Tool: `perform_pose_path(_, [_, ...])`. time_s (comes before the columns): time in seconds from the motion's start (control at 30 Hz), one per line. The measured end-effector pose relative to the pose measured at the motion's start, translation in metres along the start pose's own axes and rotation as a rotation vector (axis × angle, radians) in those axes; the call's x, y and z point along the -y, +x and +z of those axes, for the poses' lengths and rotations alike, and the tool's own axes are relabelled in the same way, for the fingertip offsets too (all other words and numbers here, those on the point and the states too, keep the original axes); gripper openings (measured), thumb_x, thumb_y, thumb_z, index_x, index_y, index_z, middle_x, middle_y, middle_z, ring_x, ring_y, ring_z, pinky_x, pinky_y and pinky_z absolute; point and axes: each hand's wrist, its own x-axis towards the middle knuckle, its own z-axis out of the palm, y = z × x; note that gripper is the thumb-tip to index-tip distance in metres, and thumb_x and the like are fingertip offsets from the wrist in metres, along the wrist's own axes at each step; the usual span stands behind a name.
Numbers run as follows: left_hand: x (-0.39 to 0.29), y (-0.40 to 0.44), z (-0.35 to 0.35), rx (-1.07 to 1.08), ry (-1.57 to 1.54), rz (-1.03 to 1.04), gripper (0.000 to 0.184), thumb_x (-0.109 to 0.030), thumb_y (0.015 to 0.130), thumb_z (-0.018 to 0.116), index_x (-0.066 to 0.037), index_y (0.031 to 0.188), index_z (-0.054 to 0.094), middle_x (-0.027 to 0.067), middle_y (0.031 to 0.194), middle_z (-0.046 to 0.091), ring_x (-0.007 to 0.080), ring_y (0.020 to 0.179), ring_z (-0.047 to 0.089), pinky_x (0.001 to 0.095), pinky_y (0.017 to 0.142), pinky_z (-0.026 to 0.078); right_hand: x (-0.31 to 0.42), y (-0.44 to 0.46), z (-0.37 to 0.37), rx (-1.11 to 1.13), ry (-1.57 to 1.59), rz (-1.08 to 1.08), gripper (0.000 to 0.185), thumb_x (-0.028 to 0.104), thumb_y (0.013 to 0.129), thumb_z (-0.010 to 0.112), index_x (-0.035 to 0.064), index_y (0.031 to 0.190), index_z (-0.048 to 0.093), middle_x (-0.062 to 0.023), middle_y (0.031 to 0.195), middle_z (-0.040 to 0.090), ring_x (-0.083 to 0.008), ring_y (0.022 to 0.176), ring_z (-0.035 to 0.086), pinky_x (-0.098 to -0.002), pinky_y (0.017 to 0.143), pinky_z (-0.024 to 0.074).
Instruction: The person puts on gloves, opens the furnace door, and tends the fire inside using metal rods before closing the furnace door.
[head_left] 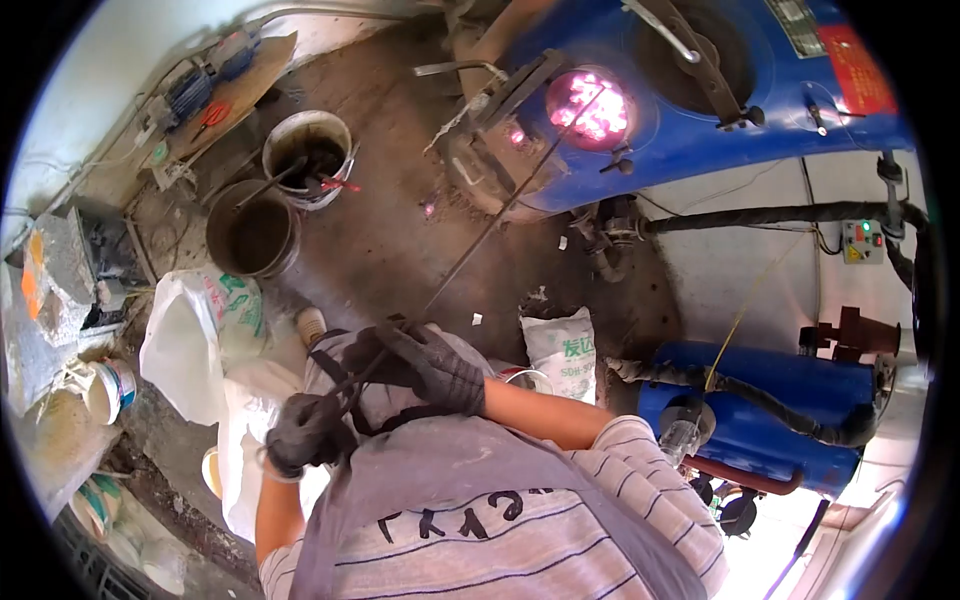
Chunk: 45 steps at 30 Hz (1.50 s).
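My left hand (303, 436), in a dark grey glove, is wrapped round the near end of a long thin metal rod (500, 215). Further up the rod, in front of my apron, my right hand (430, 365) is also closed on it, gloved too. The rod slants up and to the right, and its far tip lies in the round open door of a blue boiler (700, 130). Glowing pink-white embers (592, 108) fill that opening. The rod's end among the embers is hard to make out in the glare.
Two buckets (253, 230) stand on the floor at the upper left, near a board with tools (215, 110). White sacks (185, 345) lie at my left, and a printed sack (560, 355) stands ahead. A blue tank (760, 410) and dark pipes are at the right.
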Motion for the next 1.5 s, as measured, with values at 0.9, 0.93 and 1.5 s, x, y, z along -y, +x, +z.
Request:
perform_pose_path(0.9, [-0.097,-0.075,-0.196,-0.452,0.434,-0.127,0.051,-0.037,0.085,0.05,-0.002,0.049,0.057,0.0062,0.042,0.053,0.0105,0.028,0.039,0.0238,0.03,0.028,0.004,0.273,0.104,0.713,-0.412,0.342,0.039,0.026,0.088,0.049,-0.0009,0.117,0.049,-0.0109,0.103,0.06,-0.0185,0.095,0.058,-0.031,0.085,0.0449])
perform_pose_path(0.93, [-0.108,-0.072,-0.197,-0.462,0.427,-0.172,0.051,-0.037,0.086,0.05,-0.002,0.05,0.057,0.0062,0.042,0.053,0.0105,0.028,0.039,0.0239,0.03,0.028,-0.031,0.304,0.078,0.56,-0.179,0.538,0.038,0.024,0.089,0.046,-0.0008,0.118,0.047,-0.0123,0.107,0.057,-0.0209,0.098,0.056,-0.0307,0.086,0.0446])
perform_pose_path(1.5, [-0.155,-0.031,-0.206,-0.531,0.059,-0.897,0.049,-0.041,0.087,0.048,0.0,0.061,0.059,0.0062,0.042,0.051,0.0119,0.028,0.04,0.0249,0.028,0.028,-0.115,0.524,-0.008,-0.282,0.022,0.674,0.018,0.025,0.078,0.059,0.0095,0.086,0.059,-0.0077,0.07,0.058,-0.0212,0.064,0.056,-0.032,0.059,0.0483])
